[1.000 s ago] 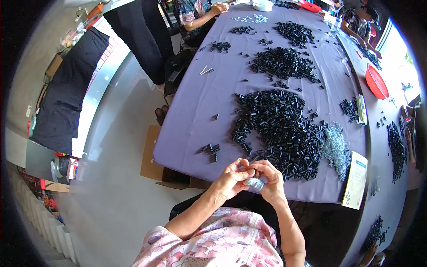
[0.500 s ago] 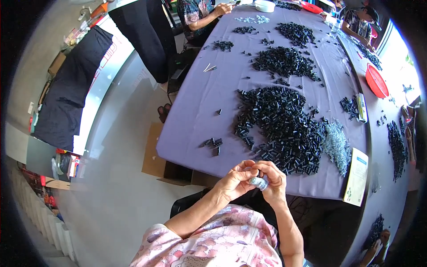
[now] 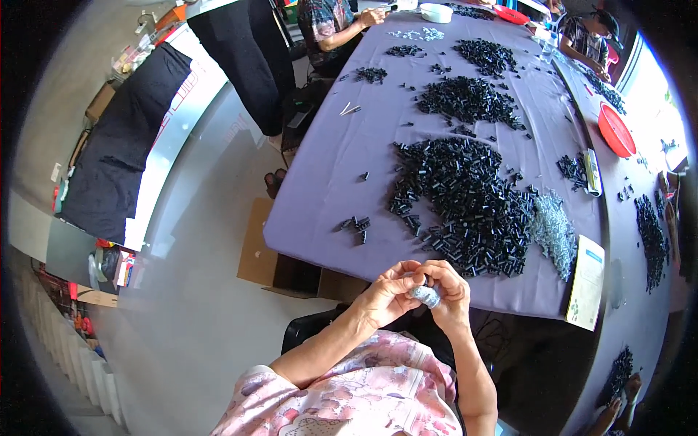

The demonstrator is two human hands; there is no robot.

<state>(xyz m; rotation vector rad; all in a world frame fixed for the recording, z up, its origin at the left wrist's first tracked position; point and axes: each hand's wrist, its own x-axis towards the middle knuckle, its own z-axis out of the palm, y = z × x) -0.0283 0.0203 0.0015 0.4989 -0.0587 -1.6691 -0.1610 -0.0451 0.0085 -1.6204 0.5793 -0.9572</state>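
Note:
My left hand (image 3: 389, 296) and my right hand (image 3: 451, 294) meet just off the near edge of the purple-covered table (image 3: 313, 211). Their fingertips pinch together on a small black cylinder (image 3: 427, 279), mostly hidden by the fingers. Curled fingers of my right hand also hold a clump of small silvery clear pieces (image 3: 426, 296). Beyond the hands lies a big heap of short black cylinders (image 3: 472, 211). A pile of similar silvery clear pieces (image 3: 554, 229) touches its right side. A few loose black cylinders (image 3: 358, 227) lie at the left.
A pale booklet (image 3: 587, 283) lies at the table's near right edge. Farther along are more black heaps (image 3: 469, 100), a red basket (image 3: 616, 129) and a white bowl (image 3: 435, 13). Other people sit at the far sides. An open cardboard box (image 3: 280, 269) stands on the floor.
The whole view has shifted slightly. My hands stay together, with the fingers around the black cylinder moved only a little; the silvery clump remains in my right hand.

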